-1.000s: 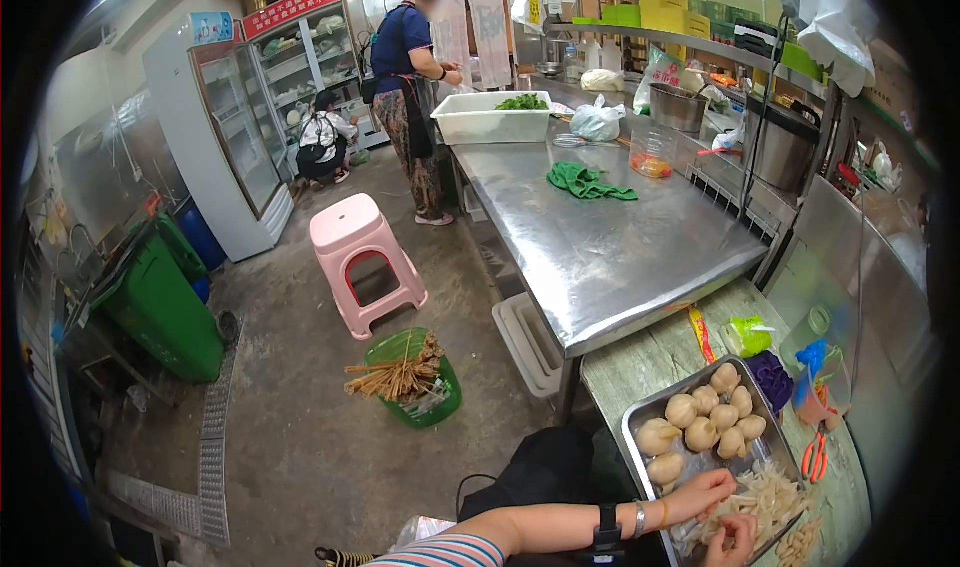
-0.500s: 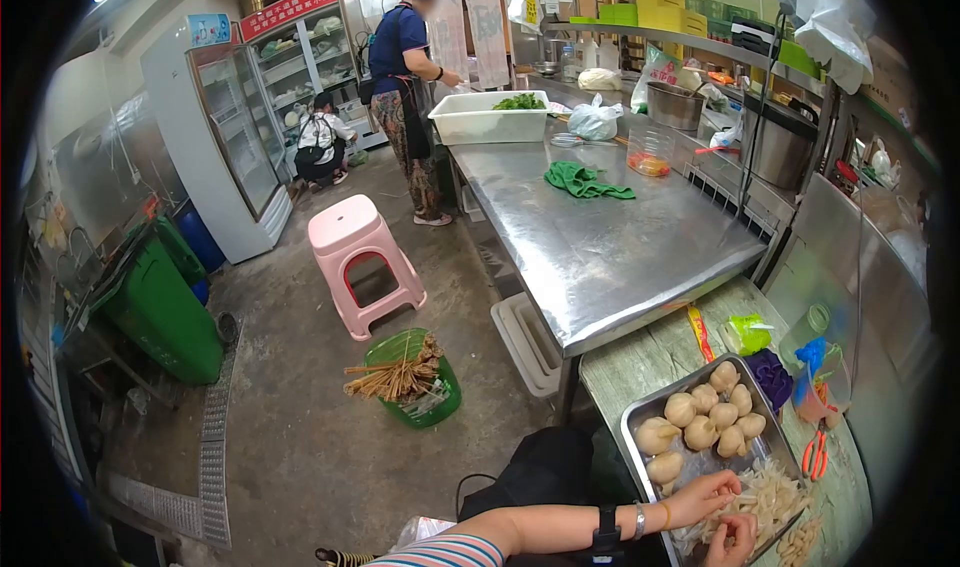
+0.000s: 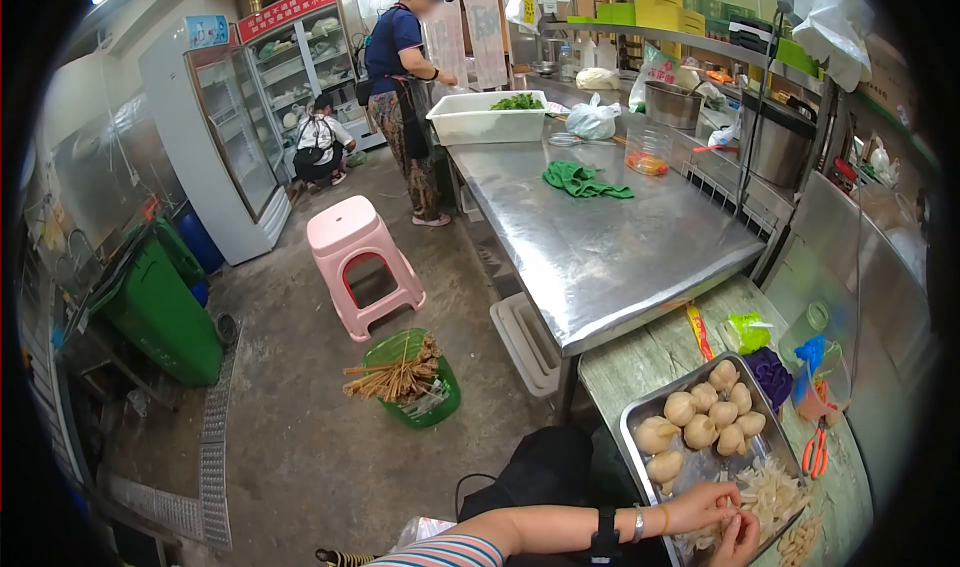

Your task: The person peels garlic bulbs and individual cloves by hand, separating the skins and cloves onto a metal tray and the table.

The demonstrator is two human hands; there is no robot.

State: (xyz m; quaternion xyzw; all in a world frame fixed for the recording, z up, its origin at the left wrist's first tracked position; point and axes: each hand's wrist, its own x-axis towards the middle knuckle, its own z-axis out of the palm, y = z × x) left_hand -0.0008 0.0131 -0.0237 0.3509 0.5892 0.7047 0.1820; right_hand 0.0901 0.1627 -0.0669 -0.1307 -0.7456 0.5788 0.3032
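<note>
My left hand point(image 3: 701, 506), with a watch and bracelets at its wrist, is closed in a pinch over the near part of a metal tray point(image 3: 632, 437). Beside it, my right hand point(image 3: 737, 541) is also closed, its fingertips meeting those of the left. What they pinch is too small to make out. Several round, pale tan pieces with gathered tips point(image 3: 700, 432) lie in the tray's far part. A heap of whitish torn strips point(image 3: 772, 492) lies by my fingers. More small pale pieces point(image 3: 800, 541) rest on the table just outside the tray.
Orange-handled pliers point(image 3: 816, 457), a purple cloth point(image 3: 768, 375) and a green packet point(image 3: 747, 333) surround the tray. A steel table point(image 3: 620, 267) holds a green cloth point(image 3: 588, 180). On the floor are a pink stool point(image 3: 350, 225) and green basket point(image 3: 440, 407). Two people point(image 3: 398, 67) work further back.
My hands have come together at the fingertips, the right one shifting slightly up and right. The standing person at the back has raised their head a little.
</note>
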